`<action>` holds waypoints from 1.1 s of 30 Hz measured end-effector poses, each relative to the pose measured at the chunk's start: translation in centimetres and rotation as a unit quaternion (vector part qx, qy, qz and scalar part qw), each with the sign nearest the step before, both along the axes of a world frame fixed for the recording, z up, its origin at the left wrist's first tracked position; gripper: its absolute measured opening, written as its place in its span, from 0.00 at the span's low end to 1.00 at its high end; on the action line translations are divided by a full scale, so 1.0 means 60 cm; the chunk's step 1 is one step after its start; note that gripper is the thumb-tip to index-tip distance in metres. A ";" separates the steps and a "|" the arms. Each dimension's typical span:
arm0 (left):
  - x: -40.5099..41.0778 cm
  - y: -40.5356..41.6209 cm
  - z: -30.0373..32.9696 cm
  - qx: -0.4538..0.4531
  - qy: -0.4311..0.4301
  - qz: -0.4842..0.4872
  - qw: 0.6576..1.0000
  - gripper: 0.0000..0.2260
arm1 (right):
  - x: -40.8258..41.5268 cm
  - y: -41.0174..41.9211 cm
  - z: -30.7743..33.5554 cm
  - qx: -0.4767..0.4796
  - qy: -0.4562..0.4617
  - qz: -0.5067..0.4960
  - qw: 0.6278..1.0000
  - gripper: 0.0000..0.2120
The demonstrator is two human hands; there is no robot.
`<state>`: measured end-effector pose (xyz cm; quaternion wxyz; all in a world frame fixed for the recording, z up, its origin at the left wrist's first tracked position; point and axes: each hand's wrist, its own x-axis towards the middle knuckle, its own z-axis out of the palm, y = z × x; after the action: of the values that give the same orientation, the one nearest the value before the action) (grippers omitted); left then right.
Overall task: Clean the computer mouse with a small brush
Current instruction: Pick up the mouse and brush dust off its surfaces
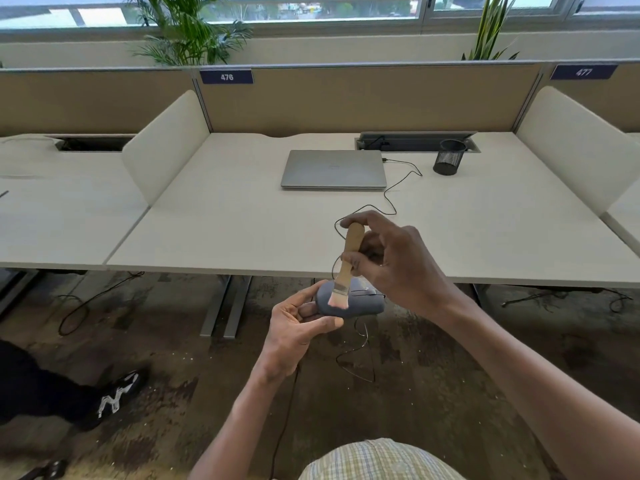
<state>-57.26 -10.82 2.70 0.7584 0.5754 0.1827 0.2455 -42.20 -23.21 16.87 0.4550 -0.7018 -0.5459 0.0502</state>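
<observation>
A grey wired computer mouse (363,303) is held in the air just in front of the desk's front edge. My left hand (298,323) grips it from the left and below, thumb along its near side. My right hand (391,258) holds a small brush (348,263) by its wooden handle, above the mouse. The brush points down and its pale bristles touch the mouse's top left part. The mouse's thin black cable (356,358) loops down below it and also runs up over the desk.
On the white desk (242,220) lie a shut silver laptop (334,168) and a black mesh pen cup (448,156) at the back right. White dividers stand at both sides. Another person's leg and shoe (114,396) are on the floor at left.
</observation>
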 end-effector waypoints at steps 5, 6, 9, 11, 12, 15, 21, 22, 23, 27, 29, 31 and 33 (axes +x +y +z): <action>-0.001 0.004 -0.001 -0.007 -0.005 -0.014 1.000 0.33 | 0.015 0.008 0.005 0.011 -0.023 -0.044 0.999 0.19; -0.001 0.003 0.000 -0.009 -0.005 -0.015 1.000 0.33 | 0.017 0.010 0.008 0.014 -0.024 -0.048 0.998 0.19; 0.000 0.002 0.002 -0.004 -0.002 -0.009 1.000 0.32 | 0.010 0.020 0.011 0.021 -0.007 -0.033 0.999 0.20; 0.000 0.001 0.004 -0.004 0.000 0.000 1.000 0.32 | 0.003 0.029 0.009 0.005 -0.004 -0.017 1.000 0.21; 0.000 0.002 0.004 -0.004 -0.001 0.002 1.000 0.32 | 0.001 0.032 0.007 -0.005 -0.010 -0.015 1.000 0.21; -0.003 0.001 0.004 0.000 -0.005 -0.006 1.000 0.32 | 0.009 0.038 0.008 -0.028 -0.028 -0.034 0.999 0.23; -0.006 0.003 0.003 -0.004 -0.004 -0.008 1.000 0.32 | 0.010 0.065 0.027 -0.034 -0.041 -0.052 0.997 0.24; -0.006 0.003 0.004 -0.001 -0.002 -0.005 1.000 0.31 | 0.003 0.073 0.028 -0.035 -0.022 -0.043 0.998 0.25; -0.004 0.003 0.005 0.004 0.000 -0.003 1.000 0.30 | -0.004 0.081 0.028 -0.039 -0.010 -0.034 0.999 0.25; -0.004 0.004 0.009 0.017 0.004 0.010 1.000 0.28 | -0.018 0.105 0.020 -0.074 -0.021 -0.026 0.997 0.25; -0.006 0.008 0.007 0.011 0.006 0.008 1.000 0.30 | -0.009 0.108 0.016 -0.082 -0.014 -0.039 0.996 0.25; -0.008 0.008 0.002 0.006 0.006 0.002 1.000 0.32 | 0.002 0.106 0.014 -0.090 0.000 -0.056 0.994 0.25; -0.009 0.005 -0.002 0.001 0.007 0.000 1.000 0.32 | 0.010 0.105 0.013 -0.097 -0.002 -0.073 0.993 0.25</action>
<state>-57.80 -10.52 2.58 0.7569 0.5776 0.1874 0.2417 -41.61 -16.91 17.67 0.3858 -0.7807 -0.4869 0.0686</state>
